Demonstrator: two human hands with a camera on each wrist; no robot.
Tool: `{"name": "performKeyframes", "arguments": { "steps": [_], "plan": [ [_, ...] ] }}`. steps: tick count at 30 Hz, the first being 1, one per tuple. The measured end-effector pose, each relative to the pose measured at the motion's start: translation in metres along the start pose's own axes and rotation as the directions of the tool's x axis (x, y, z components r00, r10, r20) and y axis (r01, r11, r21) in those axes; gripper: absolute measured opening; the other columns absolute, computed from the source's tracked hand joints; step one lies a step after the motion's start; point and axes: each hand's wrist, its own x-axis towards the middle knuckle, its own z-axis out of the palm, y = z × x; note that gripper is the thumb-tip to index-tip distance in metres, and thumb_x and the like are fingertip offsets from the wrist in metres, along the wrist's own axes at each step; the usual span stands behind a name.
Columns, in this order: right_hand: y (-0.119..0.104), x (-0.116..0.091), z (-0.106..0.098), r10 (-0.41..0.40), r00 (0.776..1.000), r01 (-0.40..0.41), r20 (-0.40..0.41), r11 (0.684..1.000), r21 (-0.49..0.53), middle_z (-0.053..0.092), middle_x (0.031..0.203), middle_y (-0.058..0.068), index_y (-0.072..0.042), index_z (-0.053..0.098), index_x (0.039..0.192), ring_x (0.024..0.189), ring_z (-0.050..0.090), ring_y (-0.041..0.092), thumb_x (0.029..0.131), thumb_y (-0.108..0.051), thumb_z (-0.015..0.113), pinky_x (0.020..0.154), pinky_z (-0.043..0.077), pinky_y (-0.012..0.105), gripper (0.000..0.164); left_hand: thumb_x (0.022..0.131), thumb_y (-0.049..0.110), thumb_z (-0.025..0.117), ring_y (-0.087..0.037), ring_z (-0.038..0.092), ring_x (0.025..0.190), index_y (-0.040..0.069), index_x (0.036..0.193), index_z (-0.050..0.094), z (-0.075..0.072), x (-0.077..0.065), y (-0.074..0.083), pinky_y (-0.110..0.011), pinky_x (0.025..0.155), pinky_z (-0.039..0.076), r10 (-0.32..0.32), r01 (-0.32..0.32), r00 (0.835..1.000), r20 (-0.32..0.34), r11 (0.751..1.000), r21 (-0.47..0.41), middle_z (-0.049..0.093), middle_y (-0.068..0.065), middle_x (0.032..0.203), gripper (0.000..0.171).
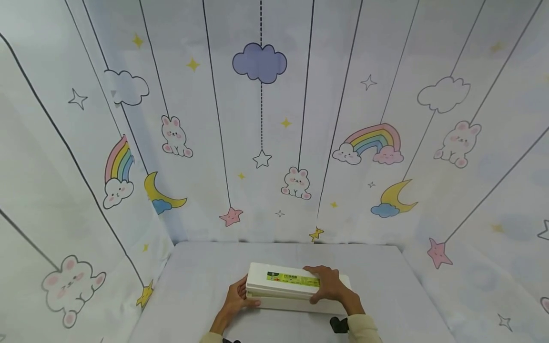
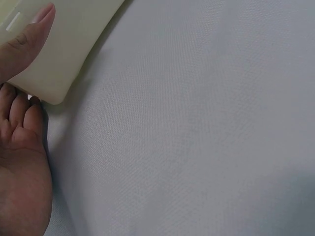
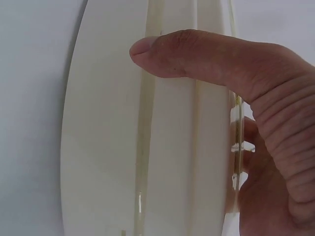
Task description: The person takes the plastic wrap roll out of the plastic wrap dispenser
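Observation:
A long white plastic box (image 1: 287, 304) with a lid (image 1: 257, 271) sits on the table, a green and yellow label (image 1: 279, 277) on its top. My left hand (image 1: 234, 299) grips the box's left end, with the thumb along the front and the fingers behind the corner. Toward the right, my right hand (image 1: 331, 286) holds the box from above, its fingers over the top. In the right wrist view, the thumb (image 3: 187, 54) presses across the seam on the front side. The left wrist view shows the left thumb (image 2: 27, 42) on the pale box wall (image 2: 74, 39). The inside of the box is hidden.
A white cloth covers the table (image 1: 206, 271). Hanging fabric walls (image 1: 266, 205) printed with clouds, rabbits, stars and rainbows enclose the back and both sides. Dark pieces (image 1: 339, 325) show by the wrists at the bottom of the head view.

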Motion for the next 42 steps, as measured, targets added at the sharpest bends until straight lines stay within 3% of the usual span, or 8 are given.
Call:
{"name": "performKeyframes", "arguments": {
  "steps": [6,12,17,22,27,34,42],
  "plan": [
    [0.005,0.0001,0.0012,0.006,0.999,-0.006,-0.038,1.0,-0.018,0.068,0.134,0.008,-0.014,0.063,0.138,0.116,0.061,0.033,0.05,-0.026,0.097,0.079,0.035,0.042,0.095,0.067,-0.001,0.091,-0.031,0.049,0.142,0.0,0.156,0.03,0.0006,-0.0005,0.0,-0.018,0.11,0.048,0.014,-0.013,1.0,0.009,1.0,-0.022,0.042,-0.022,0.156,0.108],
    [0.0073,0.0,0.002,0.024,0.998,-0.026,-0.063,0.999,-0.023,0.068,0.135,0.005,-0.018,0.063,0.138,0.116,0.061,0.031,0.049,-0.028,0.097,0.081,0.035,0.042,0.096,0.067,-0.003,0.09,-0.024,0.05,0.141,0.0,0.156,0.03,-0.0009,-0.0008,-0.0014,-0.017,0.11,0.047,0.042,-0.04,0.999,0.029,0.997,-0.066,0.04,-0.023,0.158,0.108],
    [0.0064,-0.0038,0.0015,0.031,0.996,-0.035,-0.086,0.998,-0.051,0.07,0.132,0.006,-0.017,0.065,0.136,0.113,0.063,0.03,0.047,-0.032,0.096,0.079,0.035,0.04,0.096,0.069,-0.004,0.089,-0.02,0.049,0.142,-0.002,0.156,0.03,-0.001,-0.004,-0.0001,-0.015,0.109,0.047,0.054,-0.052,0.998,0.04,0.997,-0.05,0.035,-0.025,0.159,0.105],
    [0.0039,-0.0059,-0.0036,0.025,0.994,-0.029,-0.103,0.999,-0.038,0.069,0.132,0.008,-0.014,0.065,0.135,0.112,0.063,0.031,0.047,-0.029,0.097,0.076,0.029,0.035,0.095,0.067,-0.004,0.09,-0.032,0.043,0.146,-0.001,0.156,0.03,0.0009,-0.003,0.0025,-0.017,0.111,0.046,0.037,-0.035,0.999,0.03,0.998,-0.049,0.035,-0.024,0.16,0.107],
    [0.0028,-0.0056,-0.0022,0.041,0.993,-0.045,-0.113,0.998,-0.035,0.07,0.131,0.005,-0.016,0.065,0.135,0.108,0.063,0.025,0.046,-0.027,0.096,0.074,0.028,0.033,0.095,0.066,-0.004,0.09,-0.036,0.039,0.148,0.0,0.156,0.031,0.0003,-0.0011,0.0014,-0.018,0.112,0.045,0.022,-0.021,1.0,0.013,0.998,-0.057,0.036,-0.023,0.16,0.107],
    [0.0078,-0.0037,0.0015,0.084,0.988,-0.091,-0.126,0.995,-0.044,0.07,0.131,0.004,-0.019,0.064,0.136,0.107,0.062,0.021,0.046,-0.03,0.096,0.078,0.029,0.034,0.096,0.068,-0.002,0.09,-0.032,0.041,0.147,0.001,0.156,0.032,-0.0011,0.0007,-0.0024,-0.016,0.111,0.045,0.027,-0.026,0.999,0.022,0.998,-0.059,0.036,-0.021,0.16,0.105],
    [0.0064,-0.0044,-0.0015,0.057,0.987,-0.067,-0.153,0.996,-0.06,0.072,0.127,0.004,-0.018,0.065,0.135,0.1,0.06,0.018,0.048,-0.029,0.095,0.072,0.025,0.033,0.093,0.068,-0.004,0.089,-0.016,0.048,0.141,0.0,0.156,0.031,-0.0022,0.0021,-0.0067,-0.014,0.109,0.047,0.058,-0.054,0.998,0.037,0.994,-0.09,0.034,-0.023,0.161,0.105]
  ]
}}
